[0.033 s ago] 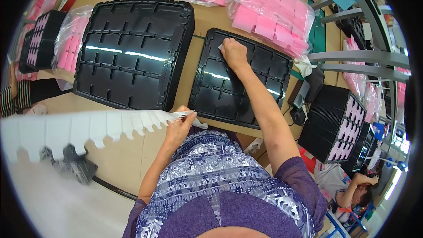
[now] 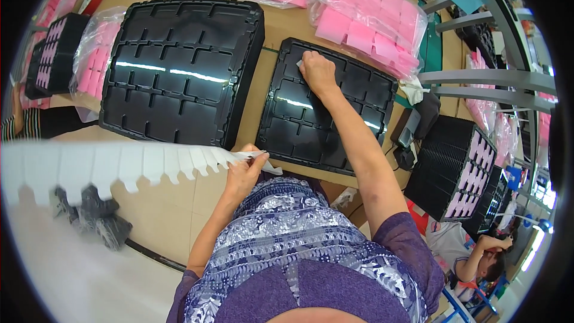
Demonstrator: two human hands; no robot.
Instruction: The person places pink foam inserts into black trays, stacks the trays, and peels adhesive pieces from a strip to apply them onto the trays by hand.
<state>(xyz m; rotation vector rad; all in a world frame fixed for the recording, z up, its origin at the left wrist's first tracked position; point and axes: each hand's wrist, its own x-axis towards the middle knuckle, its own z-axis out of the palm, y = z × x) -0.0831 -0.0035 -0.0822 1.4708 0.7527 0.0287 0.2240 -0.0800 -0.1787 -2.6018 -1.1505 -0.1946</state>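
Note:
My left hand (image 2: 244, 170) pinches the end of a long white strip (image 2: 119, 164) with a toothed lower edge; the strip runs off to the left above the tabletop. My right hand (image 2: 317, 72) reaches forward onto a flat black compartment tray (image 2: 299, 131). Its fingertips press a small white piece (image 2: 299, 63) into a compartment at the tray's far left corner. The rest of that tray's compartments look bare and glossy.
A taller stack of black trays (image 2: 179, 66) lies left of the flat one. Clear bags of pink foam pads (image 2: 371, 30) sit at the back, another bag (image 2: 92, 60) at far left. Trays filled with pink pads (image 2: 454, 167) stand at right. Another person (image 2: 484, 257) sits lower right.

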